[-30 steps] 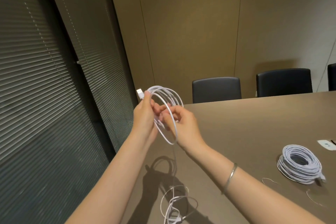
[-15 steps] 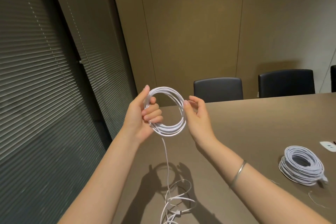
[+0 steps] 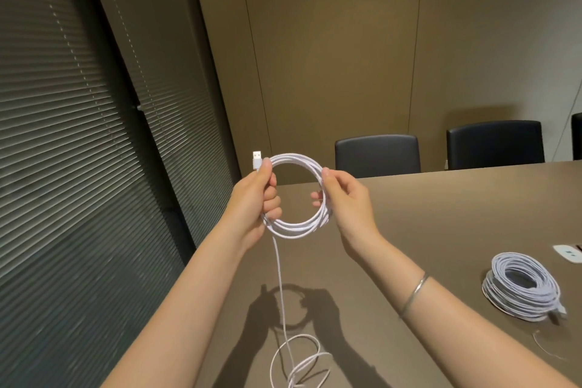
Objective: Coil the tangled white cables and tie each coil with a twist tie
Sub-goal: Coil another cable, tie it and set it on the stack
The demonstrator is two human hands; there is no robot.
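Note:
I hold a white cable coil (image 3: 299,227) up above the table's left end. My left hand (image 3: 256,198) grips the coil's left side, and the cable's USB plug (image 3: 257,159) sticks up above its thumb. My right hand (image 3: 345,201) pinches the coil's right side. A single strand (image 3: 280,287) hangs from the coil down to loose loops (image 3: 302,362) lying on the brown table (image 3: 441,230). A finished white coil (image 3: 522,290) lies flat at the right. A thin twist tie (image 3: 544,346) lies beside it, near the right edge.
Two black chairs (image 3: 378,154) (image 3: 494,143) stand behind the table's far edge. A white socket plate (image 3: 567,253) sits in the table at the far right. Dark window blinds (image 3: 78,167) fill the left side, close to the table's end.
The coil has turned to face me as a full ring and both hands have spread to its two sides. The USB plug shows again above my left thumb. The view shifted slightly.

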